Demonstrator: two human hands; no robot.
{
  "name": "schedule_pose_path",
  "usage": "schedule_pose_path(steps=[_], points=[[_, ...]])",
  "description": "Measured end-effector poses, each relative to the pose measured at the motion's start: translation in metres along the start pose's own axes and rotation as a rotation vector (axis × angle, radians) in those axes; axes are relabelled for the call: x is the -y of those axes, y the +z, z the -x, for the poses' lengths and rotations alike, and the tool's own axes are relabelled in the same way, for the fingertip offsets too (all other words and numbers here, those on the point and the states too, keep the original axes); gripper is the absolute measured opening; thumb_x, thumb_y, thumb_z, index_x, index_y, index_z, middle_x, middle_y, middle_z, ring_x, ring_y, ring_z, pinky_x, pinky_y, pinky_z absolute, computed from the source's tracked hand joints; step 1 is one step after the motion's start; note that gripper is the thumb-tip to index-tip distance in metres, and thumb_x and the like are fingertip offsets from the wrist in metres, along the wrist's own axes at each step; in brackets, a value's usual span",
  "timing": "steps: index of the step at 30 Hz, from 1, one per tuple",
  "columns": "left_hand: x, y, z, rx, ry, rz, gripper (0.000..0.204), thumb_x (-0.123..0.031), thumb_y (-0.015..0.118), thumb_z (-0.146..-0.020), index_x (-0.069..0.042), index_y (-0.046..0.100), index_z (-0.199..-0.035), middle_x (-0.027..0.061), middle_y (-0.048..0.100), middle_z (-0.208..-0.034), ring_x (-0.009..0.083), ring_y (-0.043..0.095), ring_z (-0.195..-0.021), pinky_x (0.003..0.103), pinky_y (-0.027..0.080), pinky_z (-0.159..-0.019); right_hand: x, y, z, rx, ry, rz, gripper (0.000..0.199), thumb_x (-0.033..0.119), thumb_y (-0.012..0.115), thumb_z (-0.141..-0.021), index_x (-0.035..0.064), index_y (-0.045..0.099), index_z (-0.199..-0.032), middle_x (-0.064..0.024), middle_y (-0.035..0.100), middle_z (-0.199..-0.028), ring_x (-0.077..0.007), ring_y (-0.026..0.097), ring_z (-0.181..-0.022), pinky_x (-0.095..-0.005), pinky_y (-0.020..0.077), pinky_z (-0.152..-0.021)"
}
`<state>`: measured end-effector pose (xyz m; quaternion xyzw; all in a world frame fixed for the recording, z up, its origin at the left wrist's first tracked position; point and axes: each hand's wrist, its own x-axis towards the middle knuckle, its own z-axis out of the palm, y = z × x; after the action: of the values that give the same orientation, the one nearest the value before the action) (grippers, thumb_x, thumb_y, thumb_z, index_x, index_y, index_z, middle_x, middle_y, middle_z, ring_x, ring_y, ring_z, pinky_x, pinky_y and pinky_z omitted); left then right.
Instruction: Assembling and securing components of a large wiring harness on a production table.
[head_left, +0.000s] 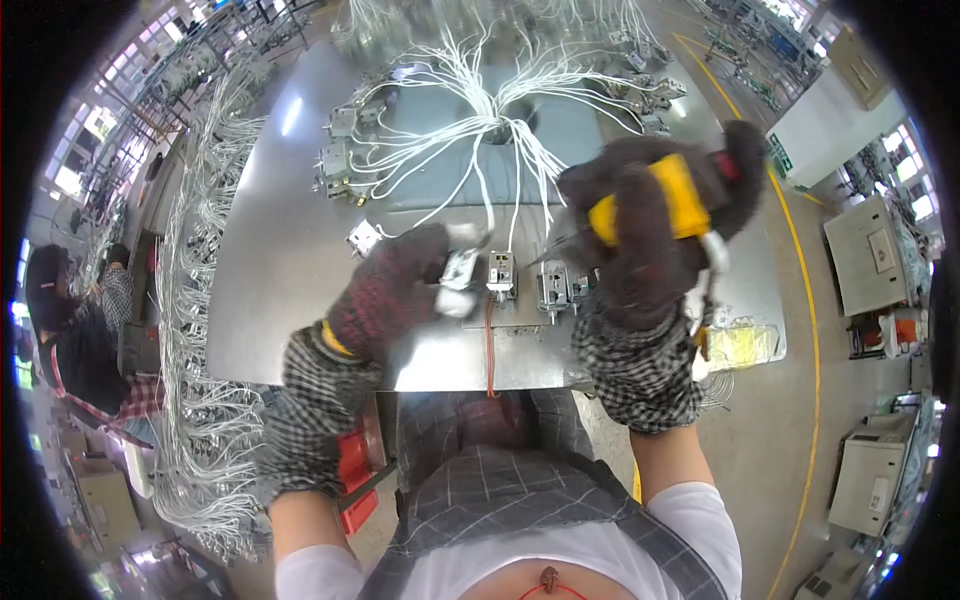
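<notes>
My left hand (395, 285), in a dark knit glove with pale fingertips, is closed on a small metal box (460, 268) above the steel table. My right hand (645, 245), also gloved, is wrapped round a yellow-and-black hand tool (680, 195); motion blur hides its exact kind. The tool's dark narrow end points left, toward the boxes. Between my hands a metal switch-like box (501, 272) stands on a white cable, with another similar box (552, 288) to its right. White cables (490, 105) fan out from a bundle at the table's middle.
More metal boxes on cables lie at the left (345, 160) and far right (665, 92). A red cord (490, 345) runs over the front table edge (450, 375). A yellow packet (740, 345) lies at right. Hanging white cables (205, 330) line the left; a person (85, 350) is beyond.
</notes>
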<state>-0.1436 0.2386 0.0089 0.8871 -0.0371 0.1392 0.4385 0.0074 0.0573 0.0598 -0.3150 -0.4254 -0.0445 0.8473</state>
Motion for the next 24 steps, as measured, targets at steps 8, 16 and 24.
schedule_pose_path(steps=[8, 16, 24], points=[[-0.018, 0.023, -0.015, -0.238, -0.175, 0.444, 0.049, -0.011, 0.083, -0.086, -0.003, 0.068, -0.131, 0.011, 0.073, -0.115, 0.0172, 0.071, -0.097, 0.033, 0.06, -0.087, 0.006, -0.006, -0.009, -0.37, -0.022, 0.121, 0.061, 0.01, 0.069, -0.097, 0.0152, 0.037, -0.149, -0.015, 0.072, -0.091, -0.025, 0.072, -0.071, -0.0401, 0.0624, -0.071], [-0.015, 0.038, -0.018, -0.214, -0.162, -0.093, 0.065, -0.05, 0.087, -0.079, -0.009, 0.069, -0.128, 0.0143, 0.069, -0.095, 0.032, 0.071, -0.087, 0.044, 0.055, -0.077, 0.002, -0.011, -0.017, -0.199, -0.167, 0.412, 0.043, 0.021, 0.06, -0.103, 0.0039, 0.047, -0.14, -0.015, 0.072, -0.089, -0.0235, 0.071, -0.073, -0.0428, 0.0589, -0.083], [-0.012, 0.037, -0.01, -0.032, -0.268, -0.181, 0.071, -0.052, 0.088, -0.077, -0.008, 0.068, -0.128, 0.017, 0.076, -0.104, 0.0365, 0.075, -0.099, 0.045, 0.058, -0.086, 0.009, 0.011, 0.013, -0.113, 0.153, 0.125, 0.078, 0.009, 0.076, -0.093, 0.0216, 0.03, -0.156, -0.0171, 0.07, -0.102, -0.0243, 0.073, -0.079, -0.0389, 0.0625, -0.063]])
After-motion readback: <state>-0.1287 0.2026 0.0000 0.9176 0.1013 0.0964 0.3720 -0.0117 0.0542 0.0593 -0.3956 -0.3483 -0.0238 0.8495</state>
